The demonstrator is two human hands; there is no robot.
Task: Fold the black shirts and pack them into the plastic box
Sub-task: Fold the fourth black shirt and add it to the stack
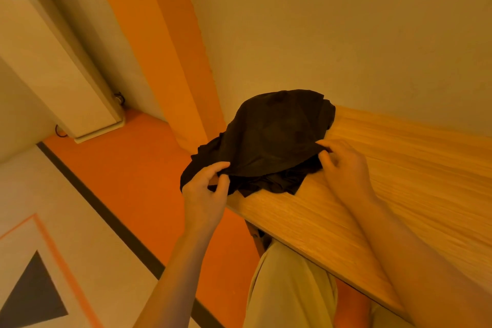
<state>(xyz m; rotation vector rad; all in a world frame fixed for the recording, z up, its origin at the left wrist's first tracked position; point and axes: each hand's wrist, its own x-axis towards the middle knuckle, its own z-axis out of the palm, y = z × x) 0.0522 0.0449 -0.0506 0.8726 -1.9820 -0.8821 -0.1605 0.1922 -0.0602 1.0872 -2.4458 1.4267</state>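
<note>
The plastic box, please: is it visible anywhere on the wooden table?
No, the wooden table shows only the black shirt, pinched by both hands.

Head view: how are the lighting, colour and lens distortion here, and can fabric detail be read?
Head view: strong warm orange cast; wide-angle lens tilts and bends the wooden table; glare at top left; the black shirt, pinched by left hand and right hand, shows only faint folds.

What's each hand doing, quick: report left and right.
Left hand: fingers pinch the black shirt at its near left edge.
Right hand: fingers pinch the shirt's right edge.
</note>
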